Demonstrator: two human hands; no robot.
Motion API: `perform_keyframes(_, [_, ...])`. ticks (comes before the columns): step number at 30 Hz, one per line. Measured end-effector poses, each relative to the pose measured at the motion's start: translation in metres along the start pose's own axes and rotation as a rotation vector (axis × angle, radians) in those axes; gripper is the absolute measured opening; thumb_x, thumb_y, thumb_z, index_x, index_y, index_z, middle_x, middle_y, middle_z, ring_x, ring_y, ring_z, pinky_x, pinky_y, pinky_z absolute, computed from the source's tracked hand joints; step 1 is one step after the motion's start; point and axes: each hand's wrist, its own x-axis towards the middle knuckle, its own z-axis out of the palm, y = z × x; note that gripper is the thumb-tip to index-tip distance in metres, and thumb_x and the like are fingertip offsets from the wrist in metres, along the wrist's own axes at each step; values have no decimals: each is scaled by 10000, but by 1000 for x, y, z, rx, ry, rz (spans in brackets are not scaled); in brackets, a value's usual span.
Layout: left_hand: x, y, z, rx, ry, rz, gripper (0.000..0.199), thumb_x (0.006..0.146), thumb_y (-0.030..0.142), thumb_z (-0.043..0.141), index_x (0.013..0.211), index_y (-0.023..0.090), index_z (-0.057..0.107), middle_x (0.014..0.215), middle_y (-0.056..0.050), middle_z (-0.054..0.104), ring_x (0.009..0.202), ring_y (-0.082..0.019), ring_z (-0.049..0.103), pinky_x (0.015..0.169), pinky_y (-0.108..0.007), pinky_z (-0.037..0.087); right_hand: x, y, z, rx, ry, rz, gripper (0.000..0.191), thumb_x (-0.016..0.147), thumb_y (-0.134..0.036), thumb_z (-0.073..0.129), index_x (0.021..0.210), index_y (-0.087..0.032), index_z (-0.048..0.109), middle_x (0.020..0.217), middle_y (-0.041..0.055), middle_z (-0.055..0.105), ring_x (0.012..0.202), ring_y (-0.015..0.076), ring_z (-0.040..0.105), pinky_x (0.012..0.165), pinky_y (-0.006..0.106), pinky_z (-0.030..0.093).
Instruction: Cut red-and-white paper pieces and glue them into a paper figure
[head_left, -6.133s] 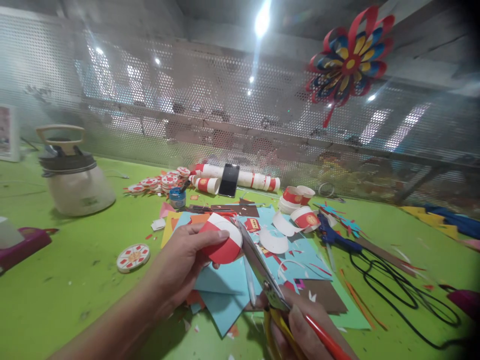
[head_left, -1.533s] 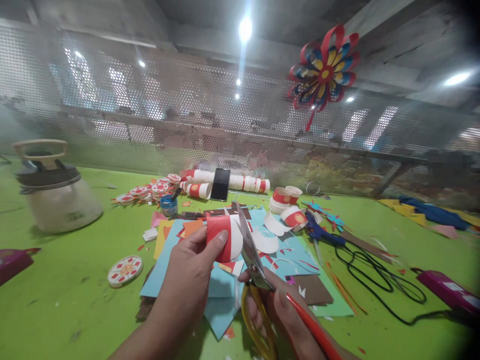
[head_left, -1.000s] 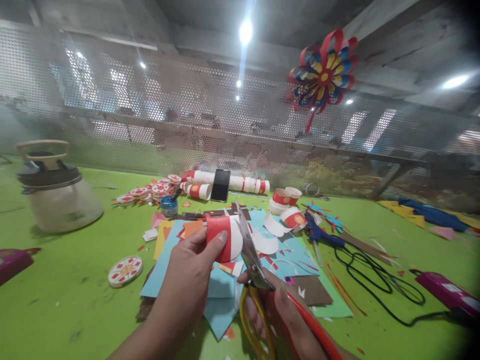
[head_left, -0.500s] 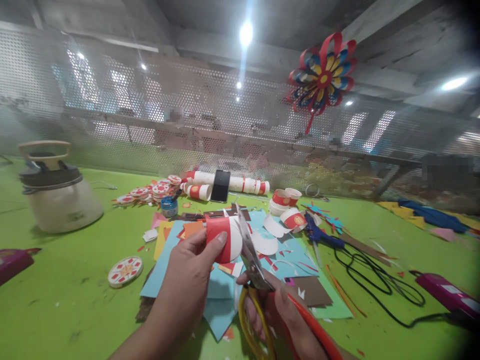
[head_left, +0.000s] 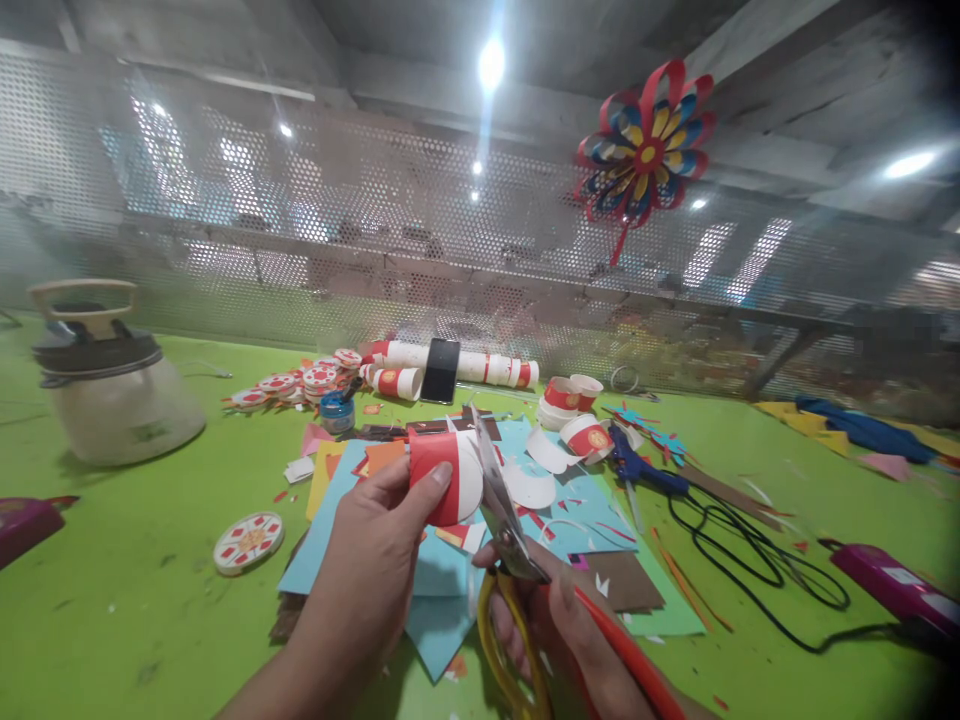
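Between its thumb and fingers, my left hand (head_left: pixel 382 540) pinches a curved red and white paper piece (head_left: pixel 444 478). My right hand (head_left: pixel 559 625) is closed around scissors (head_left: pixel 504 510) with one yellow and one red handle. Their blades point up and away, lying at the white right edge of the paper piece; whether they touch it is hard to tell. Beneath both hands are light blue sheets (head_left: pixel 330 535) with paper scraps on them. White curved cut pieces (head_left: pixel 529 487) rest just right of the blades.
Cut paper cups (head_left: pixel 561 398) stand behind at the right, near a blue glue gun (head_left: pixel 645 468) and its black cable. A large jar (head_left: pixel 120 400) is at the left, a decorated disc (head_left: pixel 249 543) nearer. A phone (head_left: pixel 440 370) leans against white cups. A paper flower (head_left: pixel 649 152) hangs above.
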Motion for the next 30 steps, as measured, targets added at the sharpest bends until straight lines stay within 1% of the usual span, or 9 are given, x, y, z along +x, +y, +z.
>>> perform_keyframes(5, [0,0,0,-13,-14,-6,227,745,307,721,939,195,762,803,-32,736,744,-156,624,744,-248,500,1,-1,-2,-22,-4,0,865,654,-874,384,1095,-164,605,612,-21,505,459,90,426,448,233,346])
perform_keyframes(11, [1,-1,1,1,-16,-15,228,765,302,704,960,196,755,798,-23,737,742,-151,628,721,-230,494,-2,-2,-2,-35,0,-12,858,670,-856,419,1117,-146,596,615,-15,516,464,85,423,460,234,354])
perform_keyframes(16, [1,-2,-1,21,6,-10,233,741,313,722,936,191,762,776,-30,739,713,-157,626,700,-238,494,-1,-1,0,-29,4,-9,830,682,-860,392,1086,-165,598,606,-24,497,451,87,413,444,236,342])
perform_keyframes(19, [1,-1,0,21,-4,2,244,745,318,717,950,193,759,804,-36,744,734,-170,636,723,-257,498,1,2,0,-32,8,-12,846,664,-870,398,1079,-160,596,603,-27,494,456,86,427,443,233,347])
perform_keyframes(25, [0,-2,-1,21,-21,8,261,779,310,691,1006,192,739,853,-40,746,782,-183,649,786,-288,491,2,5,-1,-45,9,-16,794,741,-823,392,1111,-145,576,625,-31,509,452,75,431,444,223,357])
perform_keyframes(27, [1,-4,-3,18,-42,8,267,787,317,684,1020,196,734,870,-43,747,809,-188,649,795,-290,488,1,4,-1,-46,9,-18,808,725,-834,389,1101,-146,584,611,-25,503,455,82,428,448,233,351])
perform_keyframes(30, [1,-6,-4,30,-40,0,271,788,328,682,1019,195,735,878,-47,747,814,-191,644,786,-288,486,-2,1,-1,-46,10,-34,780,713,-831,426,1087,-164,580,613,-20,504,467,93,422,467,256,348])
